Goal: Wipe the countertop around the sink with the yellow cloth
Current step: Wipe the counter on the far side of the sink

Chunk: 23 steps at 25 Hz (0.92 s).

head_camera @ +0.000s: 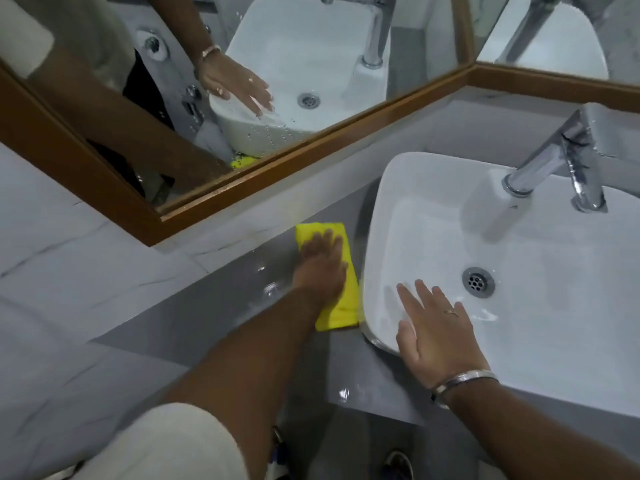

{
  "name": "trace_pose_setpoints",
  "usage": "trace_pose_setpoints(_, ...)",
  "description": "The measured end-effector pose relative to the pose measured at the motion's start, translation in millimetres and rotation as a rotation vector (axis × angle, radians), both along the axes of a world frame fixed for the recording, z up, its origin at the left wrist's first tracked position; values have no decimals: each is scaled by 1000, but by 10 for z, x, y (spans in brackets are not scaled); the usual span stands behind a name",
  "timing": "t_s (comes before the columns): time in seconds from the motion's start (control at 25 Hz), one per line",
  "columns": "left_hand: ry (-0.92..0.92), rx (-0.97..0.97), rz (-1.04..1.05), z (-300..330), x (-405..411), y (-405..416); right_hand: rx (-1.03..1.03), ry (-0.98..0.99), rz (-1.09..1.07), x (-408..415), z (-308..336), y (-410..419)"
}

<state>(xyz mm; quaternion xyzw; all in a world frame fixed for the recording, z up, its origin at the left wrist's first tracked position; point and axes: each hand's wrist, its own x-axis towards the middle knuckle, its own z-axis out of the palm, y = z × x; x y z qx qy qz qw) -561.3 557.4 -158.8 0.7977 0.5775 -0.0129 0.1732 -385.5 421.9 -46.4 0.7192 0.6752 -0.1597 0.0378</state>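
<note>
The yellow cloth [341, 308] lies flat on the grey countertop [207, 306], just left of the white basin [554, 341]. My left hand [320, 268] presses palm-down on the cloth, covering its middle, with fingers pointing toward the back wall. My right hand [434, 327] rests flat with fingers spread on the basin's front-left rim. It holds nothing and wears a ring and a metal bangle. Wet streaks shine on the counter left of the cloth.
A chrome tap [561, 161] stands at the back of the basin, and a drain [478, 281] sits in the bowl. A wood-framed mirror [242, 188] runs along the wall behind the counter. Marble-look tiles [69, 254] line the left wall. Shoes [398, 464] show on the floor below.
</note>
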Motion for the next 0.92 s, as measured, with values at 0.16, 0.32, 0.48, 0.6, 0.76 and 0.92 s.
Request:
trace_pose_setpoints(0.16, -46, 205, -108, -181, -466, -856, 10, 14, 27, 11, 20, 18)
trace_pose_setpoints(0.32, -78, 200, -153, -245, -620, -1102, -13, 19, 29, -6, 38, -1)
trace_pose_setpoints(0.48, -65, -23, 214, -144, 247, -454, 21, 37, 18, -22, 8, 19)
trace_pose_setpoints(0.6, -36, 147, 46, -355, -216, -594, 24, 36, 38, 1, -20, 8)
trace_pose_setpoints(0.76, 92, 210, 554, -349, -1260, -616, 3, 34, 49, 9, 7, 12)
trace_pose_setpoints(0.92, -7, 124, 232, -286, -605, -983, -10, 32, 48, -19, 27, 9)
